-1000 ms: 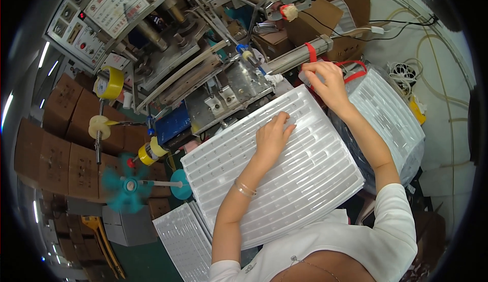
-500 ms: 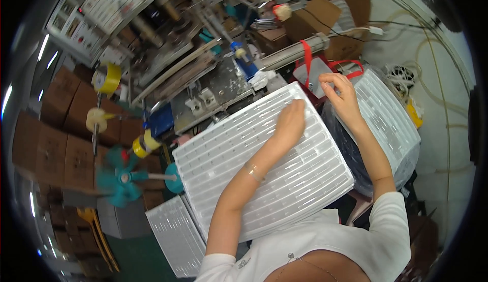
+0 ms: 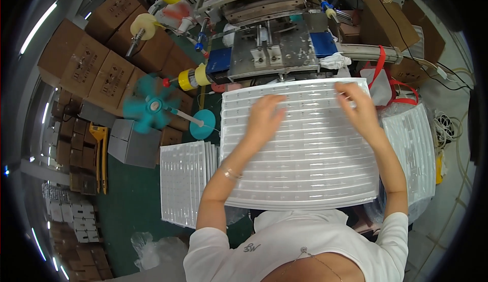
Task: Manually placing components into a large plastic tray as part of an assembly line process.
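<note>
In front of me lies a wide white ribbed tray with rows of small dark marks along its channels. Edges of more layers show beneath its near side. Over the tray's left part is my left hand, smeared by motion, its thumb and fingers apart and nothing visible in them. My right hand is over the far right corner, fingers bent and spread, with nothing visible in it. Whether either hand touches the tray, I cannot tell.
Beyond the tray stands a metal machine with tape rolls at its left. A teal fan is at left, near stacked cartons. More white trays stand at left and right, beside a red-handled bag.
My view has turned, so the tray now lies nearly square to me. My left hand has moved from the tray's far right part to its left; the right hand has come over the far right corner.
</note>
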`<state>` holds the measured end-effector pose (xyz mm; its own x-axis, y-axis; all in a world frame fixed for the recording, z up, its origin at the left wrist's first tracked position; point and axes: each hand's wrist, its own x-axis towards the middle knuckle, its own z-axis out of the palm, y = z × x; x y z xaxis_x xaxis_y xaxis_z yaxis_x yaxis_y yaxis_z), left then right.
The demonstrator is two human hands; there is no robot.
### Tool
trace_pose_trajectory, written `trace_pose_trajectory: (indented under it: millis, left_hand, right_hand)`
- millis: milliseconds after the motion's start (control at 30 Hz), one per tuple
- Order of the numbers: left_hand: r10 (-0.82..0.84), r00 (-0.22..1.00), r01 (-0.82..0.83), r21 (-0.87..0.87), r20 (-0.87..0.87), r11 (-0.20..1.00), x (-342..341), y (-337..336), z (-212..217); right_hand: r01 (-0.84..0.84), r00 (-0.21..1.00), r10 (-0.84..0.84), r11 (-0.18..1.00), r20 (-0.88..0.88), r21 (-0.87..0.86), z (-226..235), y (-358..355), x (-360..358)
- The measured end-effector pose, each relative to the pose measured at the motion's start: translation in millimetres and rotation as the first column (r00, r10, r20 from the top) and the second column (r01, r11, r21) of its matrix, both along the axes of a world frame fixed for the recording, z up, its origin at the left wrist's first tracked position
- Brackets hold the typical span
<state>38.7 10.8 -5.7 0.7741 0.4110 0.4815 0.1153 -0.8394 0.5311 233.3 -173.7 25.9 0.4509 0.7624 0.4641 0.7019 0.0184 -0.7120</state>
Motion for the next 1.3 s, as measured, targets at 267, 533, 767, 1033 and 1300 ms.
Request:
trace_pose_trajectory:
  millis: [267, 533, 767, 1033, 1300]
  left_hand:
    - [0.609, 0.744, -0.509, 0.359, -0.273, 0.782, -124, 37, -24]
    - [0.427, 0.854, -0.359, 0.257, -0.297, 0.897, -97, 26, -31]
    - [0.240, 0.898, -0.357, -0.295, -0.368, 0.886, -108, 55, -26]
    - [-0.014, 0.995, 0.085, -0.798, 0.095, 0.597, -42, 34, 27]
    - [0.202, 0.955, -0.267, 0.332, 0.219, 0.905, 120, 50, 41]
  right_hand:
    - [-0.421, 0.826, 0.416, 0.904, 0.380, -0.074, -35, 113, -113]
    - [-0.358, 0.860, 0.371, 0.928, 0.351, -0.105, -24, 116, -96]
    - [-0.366, 0.884, 0.388, 0.921, 0.260, -0.130, -19, 98, -88]
    - [-0.471, 0.882, 0.470, 0.880, 0.036, 0.053, 4, 92, -74]
    - [0.125, 0.969, -0.182, 0.944, 0.166, 0.306, 8, 86, 34]
